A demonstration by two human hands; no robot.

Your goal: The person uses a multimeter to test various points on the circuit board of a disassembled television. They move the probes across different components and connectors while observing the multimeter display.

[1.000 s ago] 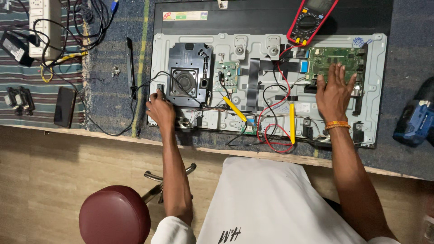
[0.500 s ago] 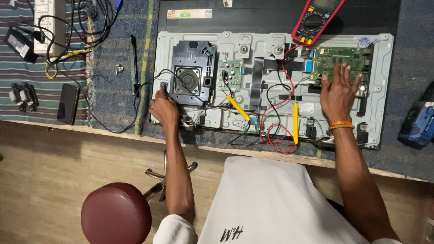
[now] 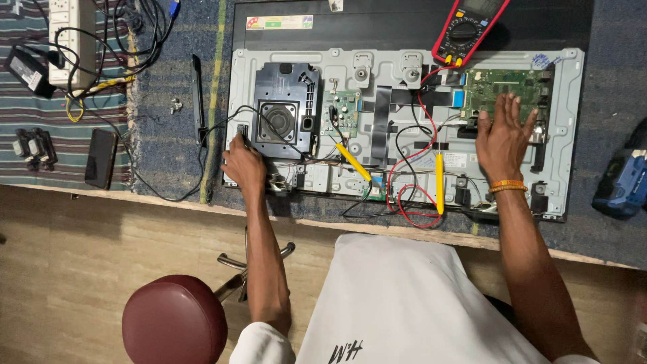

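Note:
An opened flat-screen set lies back-up on the bench, its grey metal chassis (image 3: 573, 87) exposed. My left hand (image 3: 244, 165) rests at the chassis's lower left corner, fingertips touching a small black part and a thin black wire. My right hand (image 3: 502, 141) lies flat with fingers spread on the green circuit board (image 3: 495, 84) at the upper right; an orange band circles that wrist. Two yellow probes (image 3: 439, 182) with red and black leads lie loose on the chassis. A red multimeter (image 3: 468, 27) sits above the board.
A black speaker module (image 3: 283, 114) and a small green board (image 3: 344, 108) sit mid-chassis. A blue power drill (image 3: 623, 182) lies at the far right. Left of the set are a white power strip (image 3: 67, 40), cables, a black phone (image 3: 101, 158) and a maroon stool (image 3: 175, 320).
Both hands stay in place on the chassis; only the camera view has shifted slightly.

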